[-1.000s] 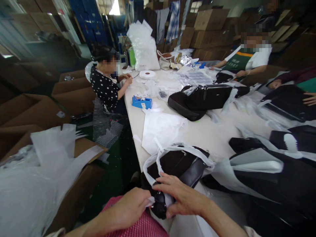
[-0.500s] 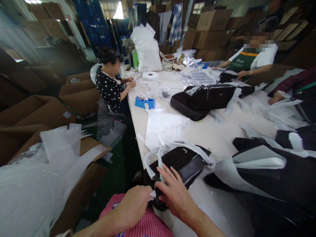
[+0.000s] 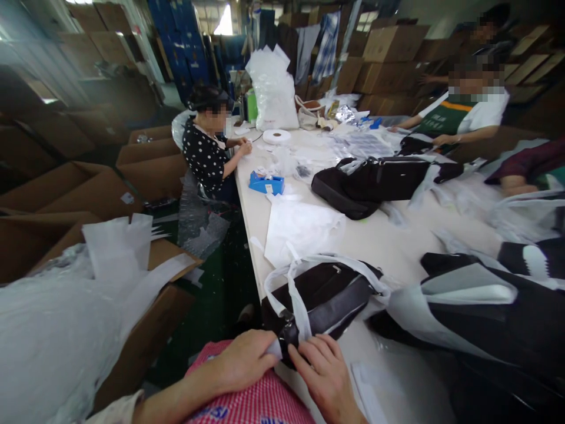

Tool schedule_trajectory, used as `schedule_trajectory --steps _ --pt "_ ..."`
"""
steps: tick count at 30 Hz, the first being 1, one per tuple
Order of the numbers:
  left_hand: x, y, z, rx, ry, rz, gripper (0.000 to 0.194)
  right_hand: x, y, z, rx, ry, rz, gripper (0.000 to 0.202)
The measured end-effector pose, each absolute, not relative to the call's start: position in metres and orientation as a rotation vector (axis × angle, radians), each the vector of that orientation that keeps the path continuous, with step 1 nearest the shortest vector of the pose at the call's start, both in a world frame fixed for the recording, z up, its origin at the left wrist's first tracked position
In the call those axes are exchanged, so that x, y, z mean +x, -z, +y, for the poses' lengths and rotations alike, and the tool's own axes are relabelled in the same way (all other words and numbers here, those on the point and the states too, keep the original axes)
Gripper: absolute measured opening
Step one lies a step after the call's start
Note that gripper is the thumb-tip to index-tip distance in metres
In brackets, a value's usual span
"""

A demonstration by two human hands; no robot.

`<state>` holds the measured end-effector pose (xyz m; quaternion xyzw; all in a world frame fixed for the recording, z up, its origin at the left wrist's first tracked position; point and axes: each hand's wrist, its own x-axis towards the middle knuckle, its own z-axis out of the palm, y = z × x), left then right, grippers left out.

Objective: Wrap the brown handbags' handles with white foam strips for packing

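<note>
A black bag with handles wrapped in white paper lies at the near edge of the white table. My left hand is closed at the bag's near left end, with a small piece of white paper between thumb and fingers. Beside it, my right hand rests its bent fingertips on the bag's near end, by the foot of a wrapped handle; what they hold, if anything, is hidden.
White sheets, a blue tape dispenser and more black bags lie on the table. Open cartons and a large plastic bundle stand left. Several people are around the table.
My right hand has moved down and its spread fingers have drawn together at the bag's end. The whole view has shifted slightly, so the scene appears farther right.
</note>
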<state>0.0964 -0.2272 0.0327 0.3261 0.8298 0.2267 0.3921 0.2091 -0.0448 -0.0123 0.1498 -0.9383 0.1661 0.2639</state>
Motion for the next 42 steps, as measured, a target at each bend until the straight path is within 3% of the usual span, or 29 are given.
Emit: schedule_trajectory --steps 9,15,21,25,31,39,42 --pt "0.114 -0.023 -0.224 0.769 -0.689 2.125 0.021 0.206 0.009 -0.037 0.522 -0.712 -2.746 0.022" --pt "0.115 -0.019 -0.228 0.789 -0.714 2.111 0.022 0.180 -0.002 -0.034 0.474 -0.649 -3.072 0.078" --pt "0.113 -0.016 -0.230 0.783 -0.681 2.138 0.025 0.154 -0.036 -0.034 0.595 -0.807 -3.296 0.047" --pt "0.113 -0.004 -0.232 0.849 -0.721 2.147 0.027 0.153 -0.032 -0.027 0.591 -1.068 -3.288 0.047" --pt "0.113 0.000 -0.233 0.905 -0.716 2.187 0.029 0.154 -0.014 -0.024 0.484 -1.189 -3.236 0.033" --pt "0.114 -0.002 -0.232 0.825 -0.745 2.118 0.025 0.155 -0.007 -0.038 0.396 -0.957 -3.308 0.021" --pt "0.113 -0.003 -0.233 0.801 -0.784 2.076 0.023 0.161 -0.003 -0.035 0.399 -1.120 -3.226 0.036"
